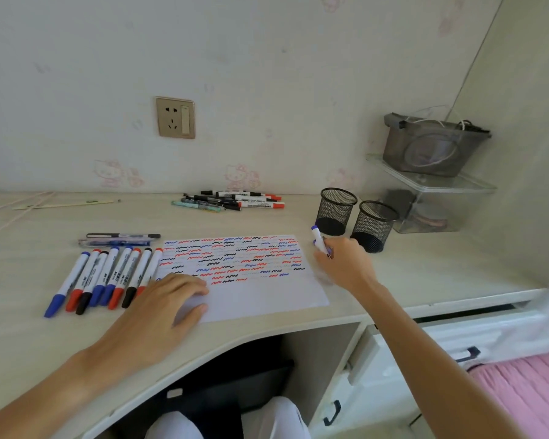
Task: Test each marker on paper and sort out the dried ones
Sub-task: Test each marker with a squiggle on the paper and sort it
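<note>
Pale wallpaper with faint cartoon cats backs a cream laminate desk (425, 274) whose front edge curves in toward the sitter. On it lies a white sheet of paper (267, 299) covered in rows of red, blue and black squiggles, with blank room only along its near strip.

Her left hand (168, 299) rests flat, fingers straight, on the sheet's near-left corner, pinning it. Her right hand (343, 264) is off the paper's right edge, fingers curled round a white blue-capped marker (317, 240), cap up, near two black wire-mesh pen cups (374, 226).

A row of white markers with blue, red and black caps (105, 277) lies just left of the paper; a second heap of markers and pens (235, 199) sits by the wall.

The risk, I'd judge, is muddling piles: nothing marks which group is tested or dry. The held marker could also knock the nearer cup as it swings. The left hand touches the row's nearest markers, so lifting it carelessly may roll them. Open desk lies to the right, past the cups, and at the far left.
</note>
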